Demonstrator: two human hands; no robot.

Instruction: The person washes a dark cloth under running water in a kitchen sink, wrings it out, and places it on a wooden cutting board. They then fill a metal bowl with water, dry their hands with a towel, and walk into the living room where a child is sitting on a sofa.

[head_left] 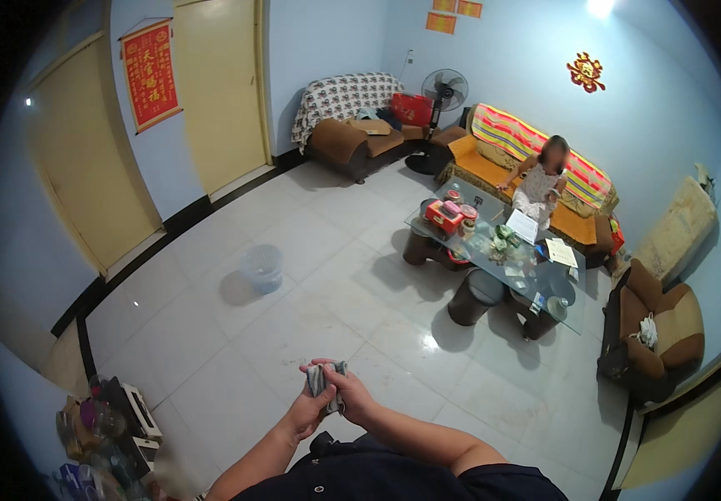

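Note:
In front of my body I hold a small grey-and-white bunched cloth (317,382) between both hands. My left hand (305,411) is closed around its left side. Against its right side presses my right hand (352,392), its thumb lying over the cloth. Some fingers of both hands are hidden behind the cloth. Beyond my hands, toward the left, a translucent bucket (263,271) stands on the pale tiled floor (210,351).
A glass coffee table (561,288) with papers and a red box stands ahead right, dark stools (475,298) beside it. A person (540,188) sits on the sofa behind. An armchair (652,330) is far right. Clutter (97,434) fills the lower left. A fan (444,92) stands behind.

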